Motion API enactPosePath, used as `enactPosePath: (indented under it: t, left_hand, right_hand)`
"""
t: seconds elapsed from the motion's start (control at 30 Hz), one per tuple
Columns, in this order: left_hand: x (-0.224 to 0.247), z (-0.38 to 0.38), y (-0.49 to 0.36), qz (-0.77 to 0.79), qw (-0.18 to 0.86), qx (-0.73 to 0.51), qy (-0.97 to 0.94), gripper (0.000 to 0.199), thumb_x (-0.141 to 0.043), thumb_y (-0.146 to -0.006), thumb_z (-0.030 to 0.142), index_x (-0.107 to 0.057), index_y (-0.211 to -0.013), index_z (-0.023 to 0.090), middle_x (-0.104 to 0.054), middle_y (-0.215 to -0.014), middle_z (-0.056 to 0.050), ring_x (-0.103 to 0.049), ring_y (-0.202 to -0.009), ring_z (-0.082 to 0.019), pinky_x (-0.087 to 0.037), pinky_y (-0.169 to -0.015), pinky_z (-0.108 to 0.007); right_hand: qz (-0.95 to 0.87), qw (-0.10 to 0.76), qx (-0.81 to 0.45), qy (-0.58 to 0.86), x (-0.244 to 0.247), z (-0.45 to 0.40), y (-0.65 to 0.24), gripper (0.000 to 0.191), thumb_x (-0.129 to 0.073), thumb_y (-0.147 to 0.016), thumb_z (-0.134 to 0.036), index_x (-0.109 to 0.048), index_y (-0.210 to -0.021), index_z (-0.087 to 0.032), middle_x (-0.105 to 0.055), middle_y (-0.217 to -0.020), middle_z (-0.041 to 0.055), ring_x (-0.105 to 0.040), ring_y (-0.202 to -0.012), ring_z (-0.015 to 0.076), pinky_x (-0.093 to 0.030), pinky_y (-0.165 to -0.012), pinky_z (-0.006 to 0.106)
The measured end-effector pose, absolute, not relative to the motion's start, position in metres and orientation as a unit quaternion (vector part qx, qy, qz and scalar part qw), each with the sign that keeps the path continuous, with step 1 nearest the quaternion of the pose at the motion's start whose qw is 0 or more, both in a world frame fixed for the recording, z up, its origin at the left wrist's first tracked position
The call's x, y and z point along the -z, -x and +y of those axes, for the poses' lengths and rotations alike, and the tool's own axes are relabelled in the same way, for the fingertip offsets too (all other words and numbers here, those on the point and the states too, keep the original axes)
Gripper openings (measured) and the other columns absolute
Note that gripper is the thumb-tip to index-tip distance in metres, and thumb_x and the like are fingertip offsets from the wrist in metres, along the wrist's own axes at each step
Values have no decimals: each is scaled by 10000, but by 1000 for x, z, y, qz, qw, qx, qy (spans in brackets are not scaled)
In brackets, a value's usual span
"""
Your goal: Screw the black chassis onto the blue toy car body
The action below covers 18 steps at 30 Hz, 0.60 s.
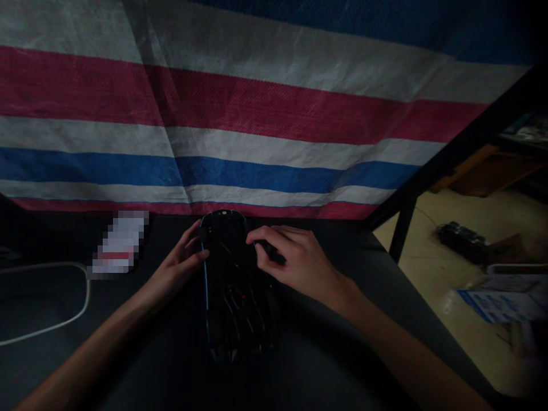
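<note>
A dark toy car (235, 279) lies on the black table (342, 354), apparently with its underside up and a small red spot near its middle. My left hand (182, 260) rests against the car's left side, thumb on its edge and fingers beside it. At the car's upper right, my right hand (289, 254) has its thumb and index finger curled around a dark piece, perhaps a wheel or a tool; the dim light hides its shape.
A pixelated pale card or phone (120, 242) lies at the left. Near it curves a white wire-like loop (88, 297). A striped sheet (257, 114) hangs behind the table. Beyond the right edge, a dark object (462, 240) and boxes (500, 299) sit on the floor.
</note>
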<state>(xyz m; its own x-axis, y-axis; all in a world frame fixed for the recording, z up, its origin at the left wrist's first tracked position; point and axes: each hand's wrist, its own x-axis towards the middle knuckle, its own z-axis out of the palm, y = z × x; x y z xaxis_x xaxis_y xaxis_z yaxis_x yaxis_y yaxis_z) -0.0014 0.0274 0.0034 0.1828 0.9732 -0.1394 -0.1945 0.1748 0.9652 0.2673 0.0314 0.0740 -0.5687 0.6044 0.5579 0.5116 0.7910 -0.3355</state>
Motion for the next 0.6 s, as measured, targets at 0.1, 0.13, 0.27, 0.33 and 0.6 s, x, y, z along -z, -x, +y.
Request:
enactPosePath:
  t: [0.1,0.13,0.27,0.33,0.6]
  left_hand:
    - [-4,27,0,442,627,-466,-441,764,-768,-875,358,-407,-1541,460,-430,-1648,-14,-463,-1455,-371,-414,-1190,-504]
    - [-5,27,0,442,627,-466,-441,766,-768,-875,356,-406,-1542,458,-434,-1646,-14,-459,-1458,-369,-417,-1188,-500]
    - [-7,26,-1,447,618,-468,-446,783,-770,-864,368,-399,-1549,442,-443,-1640,-24,-451,-1461,-378,-425,-1180,-509]
    - [-7,26,-1,451,615,-463,-453,779,-758,-871,382,-389,-1554,446,-433,-1646,-24,-460,-1455,-379,-435,-1172,-512]
    - [-5,28,1,454,616,-458,-452,793,-753,-878,374,-361,-1563,451,-433,-1645,-18,-459,-1456,-366,-439,-1169,-500]
  right_hand:
    - [-861,346,-61,369,-70,33,-267,182,-522,-1024,-256,-675,-1125,-256,-774,-925,-41,-694,-706,98,-501,-672,232]
    - [-851,346,-47,393,-70,34,-268,193,-518,-1036,-295,-686,-1126,-267,-766,-850,-50,-669,-625,95,-472,-601,237]
    - [-836,319,-13,447,-73,40,-276,245,-493,-1045,-368,-695,-1137,-265,-756,-795,-29,-649,-586,123,-458,-588,269]
    - [-849,309,-26,427,-77,41,-279,240,-488,-1026,-296,-662,-1184,-245,-775,-999,11,-706,-790,157,-516,-739,293]
    - [-856,307,-56,413,-73,41,-275,239,-451,-1063,-340,-659,-1130,-243,-780,-971,1,-708,-736,135,-492,-690,259]
